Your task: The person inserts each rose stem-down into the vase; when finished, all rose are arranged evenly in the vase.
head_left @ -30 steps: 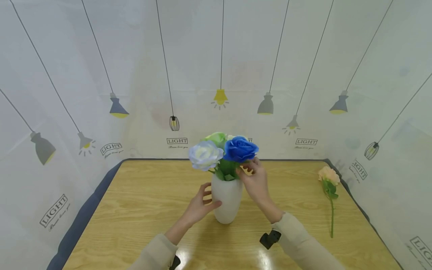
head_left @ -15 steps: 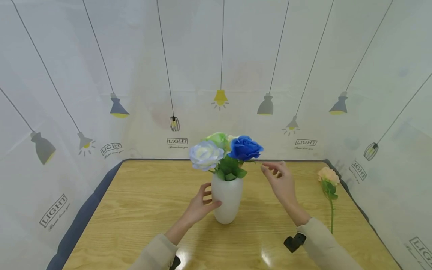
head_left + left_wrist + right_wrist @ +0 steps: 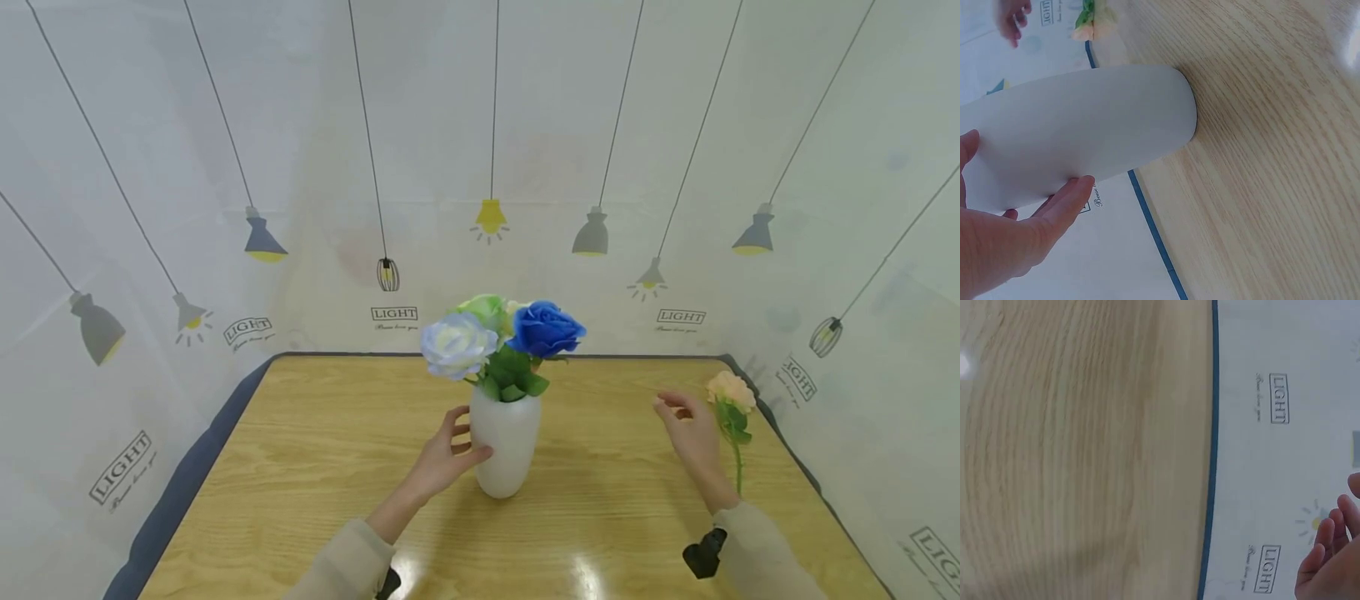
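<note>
A white vase [image 3: 507, 454] stands upright on the wooden table, its side also filling much of the left wrist view. My left hand [image 3: 444, 457] holds the vase from the left, thumb in front and fingers spread along its side. In the vase are a blue rose [image 3: 547, 330], a pale blue-white rose [image 3: 457, 346], a light green flower [image 3: 485, 310] and a cream bloom mostly hidden behind them. My right hand [image 3: 693, 433] hovers over the table's right part with loosely bent fingers and nothing in them. Just right of it lies a peach flower [image 3: 731, 391] with a green stem, partly covered by the arm.
The wooden table [image 3: 322, 433] is bordered by a dark blue edge. Behind and beside it hangs a white backdrop [image 3: 420, 167] printed with lamps and the word LIGHT. Black wrist devices sit at both cuffs.
My right hand has let go of the blue rose and moved right toward the peach flower. The blue rose has shifted slightly right. My left hand has stayed on the vase.
</note>
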### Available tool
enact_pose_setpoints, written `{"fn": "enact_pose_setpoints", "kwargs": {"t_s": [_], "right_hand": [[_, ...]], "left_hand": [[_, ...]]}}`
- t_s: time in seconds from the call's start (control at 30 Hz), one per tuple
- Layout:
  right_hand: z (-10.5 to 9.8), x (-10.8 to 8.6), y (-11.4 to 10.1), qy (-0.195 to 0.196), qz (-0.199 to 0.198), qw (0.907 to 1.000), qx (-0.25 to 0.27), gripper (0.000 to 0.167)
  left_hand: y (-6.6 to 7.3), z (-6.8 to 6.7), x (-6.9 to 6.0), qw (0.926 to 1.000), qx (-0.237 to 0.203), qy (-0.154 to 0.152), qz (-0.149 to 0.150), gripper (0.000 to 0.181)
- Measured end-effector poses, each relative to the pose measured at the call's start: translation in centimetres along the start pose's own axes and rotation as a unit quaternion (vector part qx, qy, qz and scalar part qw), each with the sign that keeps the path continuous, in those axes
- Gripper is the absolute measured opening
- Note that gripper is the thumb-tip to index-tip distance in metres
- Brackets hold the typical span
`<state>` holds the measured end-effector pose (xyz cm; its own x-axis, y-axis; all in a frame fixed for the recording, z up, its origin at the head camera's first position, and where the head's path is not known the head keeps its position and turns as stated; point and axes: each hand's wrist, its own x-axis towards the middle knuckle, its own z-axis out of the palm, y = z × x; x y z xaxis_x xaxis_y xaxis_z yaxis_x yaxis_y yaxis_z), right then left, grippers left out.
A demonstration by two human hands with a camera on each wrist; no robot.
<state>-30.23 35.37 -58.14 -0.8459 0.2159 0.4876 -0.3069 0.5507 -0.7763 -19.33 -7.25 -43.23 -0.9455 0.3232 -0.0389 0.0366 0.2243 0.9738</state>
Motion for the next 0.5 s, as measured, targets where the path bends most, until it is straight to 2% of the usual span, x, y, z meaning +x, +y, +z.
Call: {"fn": "enact_pose_setpoints", "kwargs": {"t_s": [0.03, 0.07, 0.1, 0.13, 0.2, 0.27, 0.3, 0.37, 0.43, 0.5], "right_hand": [[0.0, 0.0, 2.2, 0.005, 0.007, 0.9997, -0.024, 0.027], [-0.6, -0.4, 2.0, -0.011, 0.017, 0.9997, -0.014, 0.028], [-1.0, -0.7, 2.7, -0.010, 0.022, 0.9994, -0.024, 0.029], [-1.5, -0.9, 2.3, -0.012, 0.042, 0.9987, -0.026, 0.030], [-2.8, -1.5, -0.3, -0.036, 0.080, 0.9960, -0.014, 0.032], [-4.1, -2.2, -4.6, -0.057, 0.133, 0.9892, -0.025, 0.038], [-4.2, -2.2, -3.1, -0.054, 0.146, 0.9858, -0.062, 0.044], [-5.1, -2.4, -3.7, -0.077, 0.180, 0.9778, -0.075, 0.048], [-5.6, -2.6, -2.0, -0.085, 0.201, 0.9708, -0.100, 0.053], [-6.2, -2.7, 1.4, -0.096, 0.210, 0.9671, -0.106, 0.054]], "left_hand": [[-0.1, 0.0, 0.0, 1.0000, -0.002, 0.000, -0.001, 0.069], [-0.2, 0.0, 0.1, 1.0000, -0.002, 0.000, -0.002, 0.069], [-0.3, 0.0, 0.2, 1.0000, -0.004, -0.001, -0.002, 0.070], [-0.6, 0.0, 0.3, 1.0000, -0.006, 0.000, -0.002, 0.071], [-1.6, 0.0, 0.8, 1.0000, -0.006, 0.001, -0.002, 0.073], [-2.5, 0.0, 1.2, 1.0000, -0.003, 0.003, -0.001, 0.075], [-2.9, 0.0, 1.4, 1.0000, -0.001, 0.004, 0.000, 0.076], [-3.4, 0.0, 1.7, 1.0000, 0.001, 0.004, 0.001, 0.076], [-3.5, 0.0, 1.7, 1.0000, 0.002, 0.005, -0.001, 0.076], [-3.5, 0.0, 1.8, 1.0000, 0.002, 0.005, 0.002, 0.076]]}}
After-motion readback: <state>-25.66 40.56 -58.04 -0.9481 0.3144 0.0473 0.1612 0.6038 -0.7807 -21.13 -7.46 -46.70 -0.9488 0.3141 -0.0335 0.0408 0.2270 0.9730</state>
